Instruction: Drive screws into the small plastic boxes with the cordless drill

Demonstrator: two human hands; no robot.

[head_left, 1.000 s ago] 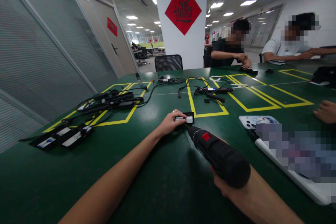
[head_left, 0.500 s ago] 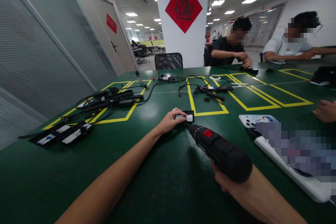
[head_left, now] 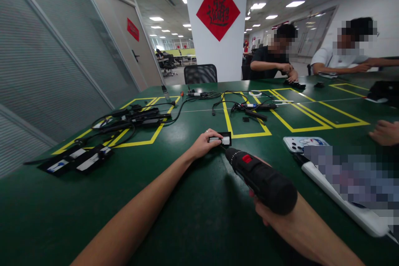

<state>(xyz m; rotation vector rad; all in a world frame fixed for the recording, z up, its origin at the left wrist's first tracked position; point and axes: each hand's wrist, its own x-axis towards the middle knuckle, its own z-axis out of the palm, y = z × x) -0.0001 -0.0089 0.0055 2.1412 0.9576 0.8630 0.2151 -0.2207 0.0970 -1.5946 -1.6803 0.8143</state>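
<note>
While left fingers (head_left: 214,143) seemingly pinch a black-and-white part (head_left: 226,141), right fingers (head_left: 261,211) grip a drill (head_left: 262,181).

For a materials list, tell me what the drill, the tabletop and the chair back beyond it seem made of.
Drill: probably hard plastic, perhaps part rubber; its black body looks mostly matte.
Tabletop: smooth, slightly glossy green, with soft light reflections; laminate, paint or a mat cover, I can't tell.
Chair back: likely black mesh, given its mottled, half-see-through look.

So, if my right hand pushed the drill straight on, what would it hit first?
Probably the small black-and-white piece under your left hand. The drill points at it and looks very close, though depth is unclear.
</note>
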